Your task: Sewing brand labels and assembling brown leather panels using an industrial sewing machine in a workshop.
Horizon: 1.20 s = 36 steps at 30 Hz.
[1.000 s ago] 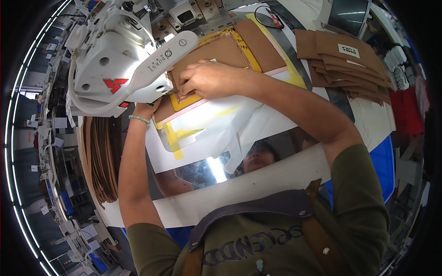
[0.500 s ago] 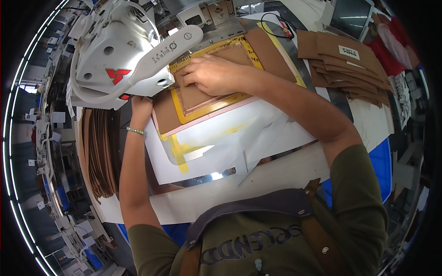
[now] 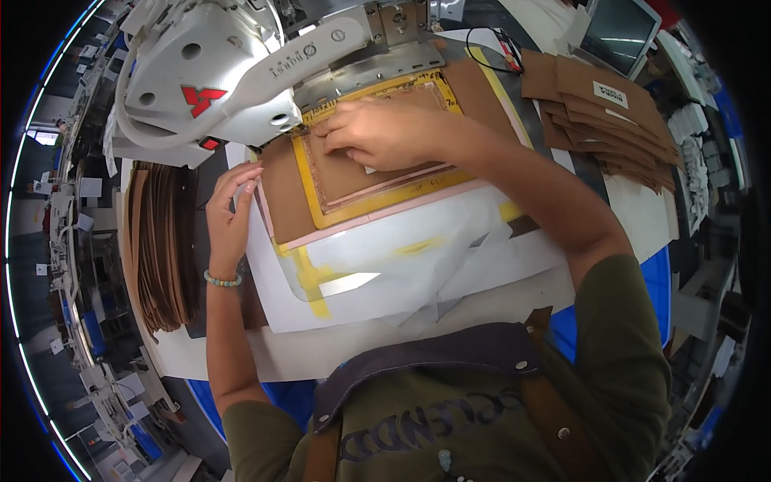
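The right hand is pressing its curled fingers flat on the brown leather panel lying inside the yellow frame, just below the white sewing machine. The left hand is resting open-fingered at the frame's left edge.

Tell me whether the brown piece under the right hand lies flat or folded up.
Flat. The brown piece lies spread inside the yellow frame, with the right hand pressing on its upper edge; no raised fold shows.
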Tool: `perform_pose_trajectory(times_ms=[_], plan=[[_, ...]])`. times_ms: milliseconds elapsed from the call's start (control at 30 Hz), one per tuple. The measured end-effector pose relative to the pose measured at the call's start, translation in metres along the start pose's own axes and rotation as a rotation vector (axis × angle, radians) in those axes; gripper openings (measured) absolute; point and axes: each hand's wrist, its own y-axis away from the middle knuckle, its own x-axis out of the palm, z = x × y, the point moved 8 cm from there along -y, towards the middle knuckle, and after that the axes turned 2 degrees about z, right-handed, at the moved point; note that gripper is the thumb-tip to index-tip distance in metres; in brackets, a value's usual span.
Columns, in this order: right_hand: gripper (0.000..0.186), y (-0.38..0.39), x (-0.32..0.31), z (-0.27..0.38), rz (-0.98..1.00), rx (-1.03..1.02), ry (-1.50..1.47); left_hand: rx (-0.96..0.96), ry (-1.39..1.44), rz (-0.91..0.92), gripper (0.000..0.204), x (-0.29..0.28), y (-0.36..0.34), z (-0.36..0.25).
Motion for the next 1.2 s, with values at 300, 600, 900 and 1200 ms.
perform_pose_trajectory(times_ms=[300, 600, 900, 1200], plan=[[0.041, 0.147, -0.066, 0.051, -0.187, -0.094, 0.094, 0.280, -0.095, 0.267, 0.045, 0.070, 0.068, -0.130], [0.087, 0.205, -0.004, 0.086, -0.048, 0.191, 0.113, 0.399, -0.185, 0.390, 0.095, 0.135, 0.108, -0.184], [0.077, 0.193, 0.042, 0.078, -0.108, 0.336, 0.286, 0.374, -0.362, 0.590, 0.086, 0.139, 0.094, -0.161], [0.074, 0.186, 0.009, 0.065, -0.138, 0.433, 0.225, 0.394, -0.378, 0.538, 0.078, 0.093, 0.060, -0.136]])
